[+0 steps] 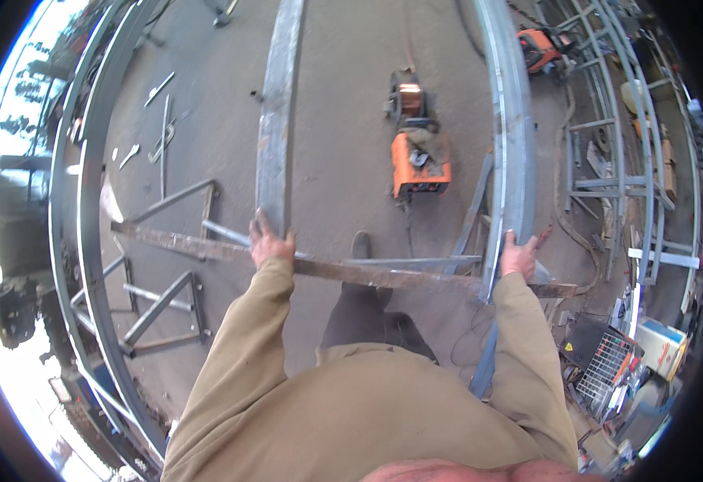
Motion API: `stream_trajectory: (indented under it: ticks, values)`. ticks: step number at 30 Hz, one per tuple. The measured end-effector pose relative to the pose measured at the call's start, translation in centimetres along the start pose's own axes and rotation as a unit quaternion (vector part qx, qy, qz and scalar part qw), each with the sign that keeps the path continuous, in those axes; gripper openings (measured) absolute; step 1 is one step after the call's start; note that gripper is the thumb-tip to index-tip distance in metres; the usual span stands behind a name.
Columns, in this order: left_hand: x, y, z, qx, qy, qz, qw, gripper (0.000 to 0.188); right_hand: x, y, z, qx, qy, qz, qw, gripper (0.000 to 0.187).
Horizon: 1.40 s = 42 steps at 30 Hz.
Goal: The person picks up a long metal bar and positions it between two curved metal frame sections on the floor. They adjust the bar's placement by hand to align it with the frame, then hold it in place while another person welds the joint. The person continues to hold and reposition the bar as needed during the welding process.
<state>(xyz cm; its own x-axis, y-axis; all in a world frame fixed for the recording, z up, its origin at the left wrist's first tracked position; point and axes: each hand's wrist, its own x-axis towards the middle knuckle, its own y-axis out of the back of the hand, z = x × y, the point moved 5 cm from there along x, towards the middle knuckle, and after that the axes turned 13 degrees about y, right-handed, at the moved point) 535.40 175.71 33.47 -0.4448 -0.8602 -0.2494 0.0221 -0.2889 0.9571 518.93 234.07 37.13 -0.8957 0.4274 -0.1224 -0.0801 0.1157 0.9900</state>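
Left bar: I see my left hand clenched round the near end of a flat steel bar running away over the floor
Right rail: my right hand grips the curved steel rail
Crosspiece: a rusty angle iron lies under both hands
Progress: I judge both pieces held up, not fixed
Beyond: orange welder on concrete

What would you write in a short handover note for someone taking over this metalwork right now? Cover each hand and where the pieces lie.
Left hand: gripping the near end of the flat steel bar.
Right hand: on the near end of the grey steel channel.
Both pieces rest across the rusty crossbar, running away over the floor.
Orange welder sits on the floor between them.
Done: both pieces laid across.
Left: no joint is visible.
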Motion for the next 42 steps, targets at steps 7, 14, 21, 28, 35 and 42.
stream_trajectory:
  ticks: [7,14,21,28,35,42]
  values:
    - [-0.1,0.0,0.2,-0.006,-0.002,0.009,1.000,0.100,-0.1,0.5,-0.3,0.002,0.002,0.017,1.000,0.071]
    - [-0.3,0.3,0.0,-0.017,-0.016,0.004,1.000,0.102,-0.4,1.0,-0.3,0.026,0.002,0.024,0.999,0.066]
    - [-0.4,0.4,0.4,-0.012,-0.006,0.003,1.000,0.102,-0.3,1.2,0.0,0.041,0.000,0.026,0.999,0.062]
    - [-0.6,0.6,0.4,-0.001,-0.006,0.004,1.000,0.101,-0.4,1.3,0.0,0.047,0.002,0.031,0.998,0.063]
    - [-0.9,0.9,0.6,0.000,-0.002,0.000,1.000,0.099,-0.6,1.4,-0.1,0.053,-0.001,0.021,0.998,0.062]
    - [-0.8,0.7,0.5,0.003,-0.007,0.014,1.000,0.099,-0.6,1.5,-0.1,0.048,-0.004,0.023,0.999,0.062]
